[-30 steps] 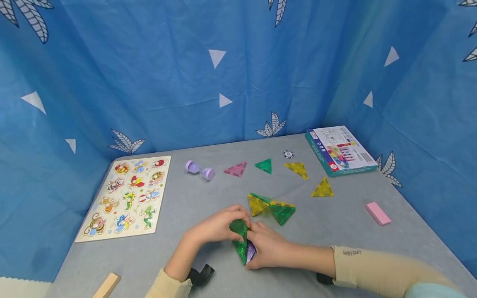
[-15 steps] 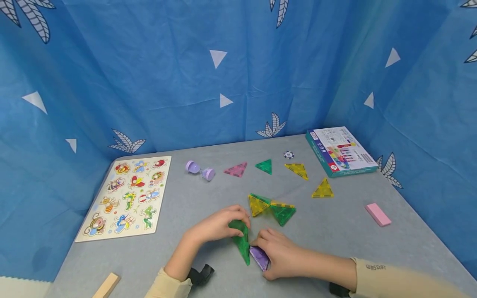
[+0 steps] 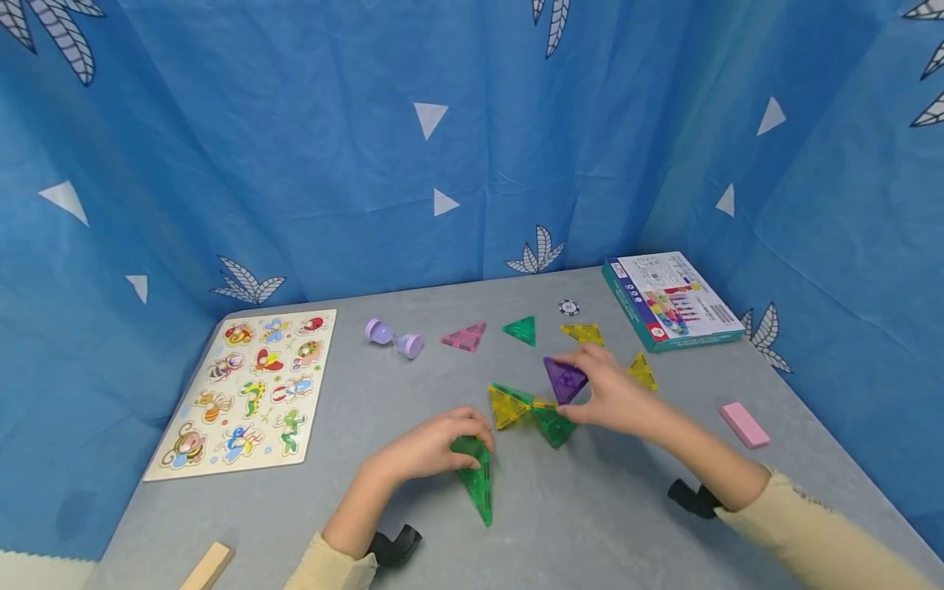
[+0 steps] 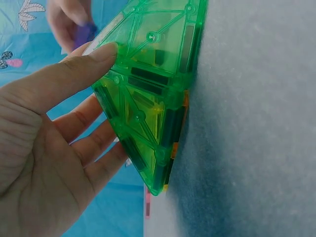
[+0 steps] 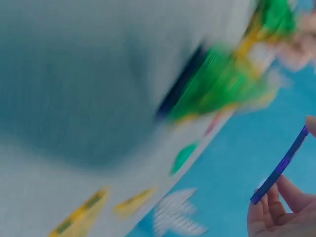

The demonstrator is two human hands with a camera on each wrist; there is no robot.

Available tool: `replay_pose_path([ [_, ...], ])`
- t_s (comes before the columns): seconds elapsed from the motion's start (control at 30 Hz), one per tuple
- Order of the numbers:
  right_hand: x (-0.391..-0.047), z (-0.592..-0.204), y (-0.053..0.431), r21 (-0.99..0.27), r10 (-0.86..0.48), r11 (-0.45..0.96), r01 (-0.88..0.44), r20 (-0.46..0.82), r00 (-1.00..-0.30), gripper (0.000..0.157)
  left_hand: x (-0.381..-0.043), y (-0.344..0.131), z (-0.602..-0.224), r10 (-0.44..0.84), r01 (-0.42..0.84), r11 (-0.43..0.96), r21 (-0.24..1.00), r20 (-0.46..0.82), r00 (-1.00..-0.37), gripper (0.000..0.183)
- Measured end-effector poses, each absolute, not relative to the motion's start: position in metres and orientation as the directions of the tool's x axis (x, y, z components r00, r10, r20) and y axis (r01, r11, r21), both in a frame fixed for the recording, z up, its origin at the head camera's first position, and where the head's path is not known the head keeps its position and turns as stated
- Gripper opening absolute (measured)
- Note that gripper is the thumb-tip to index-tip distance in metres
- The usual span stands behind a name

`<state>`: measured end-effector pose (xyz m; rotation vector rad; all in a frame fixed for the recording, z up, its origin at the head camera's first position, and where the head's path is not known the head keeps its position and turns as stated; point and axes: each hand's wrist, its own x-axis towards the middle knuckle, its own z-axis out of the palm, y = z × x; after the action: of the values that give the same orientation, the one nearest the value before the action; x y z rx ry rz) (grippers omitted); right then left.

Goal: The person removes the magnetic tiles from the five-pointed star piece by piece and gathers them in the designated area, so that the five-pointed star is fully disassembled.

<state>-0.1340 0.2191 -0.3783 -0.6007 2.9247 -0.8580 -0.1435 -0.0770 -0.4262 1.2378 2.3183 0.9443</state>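
My left hand (image 3: 435, 447) pinches green triangular magnetic tiles (image 3: 478, 487) that stand on the grey table. In the left wrist view the thumb lies on the joined green tiles (image 4: 148, 37), and yellow edges show behind them. A purple triangular magnetic tile (image 3: 562, 378) is raised in my right hand (image 3: 612, 395), pinched between thumb and fingers; the right wrist view shows this purple tile (image 5: 281, 165) edge-on. Below and left of that hand sits a joined group of yellow tiles (image 3: 507, 407) and green tiles (image 3: 553, 426), partly overlapped by the thumb.
Loose pink (image 3: 465, 337), green (image 3: 521, 330) and yellow tiles (image 3: 583, 333) lie farther back, with a purple hourglass-like piece (image 3: 394, 338) and a chip (image 3: 569, 307). Around them are an insect puzzle board (image 3: 247, 393), a box (image 3: 674, 299), a pink block (image 3: 745, 424) and a wooden block (image 3: 206, 567).
My right hand has drawn the purple tile away from the green tiles and carried it up, back and to the right. The left hand keeps its hold in the same place.
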Motion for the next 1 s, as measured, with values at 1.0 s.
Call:
replay_pose_path([
  [1.0,-0.152,-0.389,0.203,-0.631,-0.389,0.658,-0.412,0.184,-0.903,0.026,-0.146,-0.078,-0.431,0.843,0.6,0.351,0.719,0.036,-0.536,0.024],
])
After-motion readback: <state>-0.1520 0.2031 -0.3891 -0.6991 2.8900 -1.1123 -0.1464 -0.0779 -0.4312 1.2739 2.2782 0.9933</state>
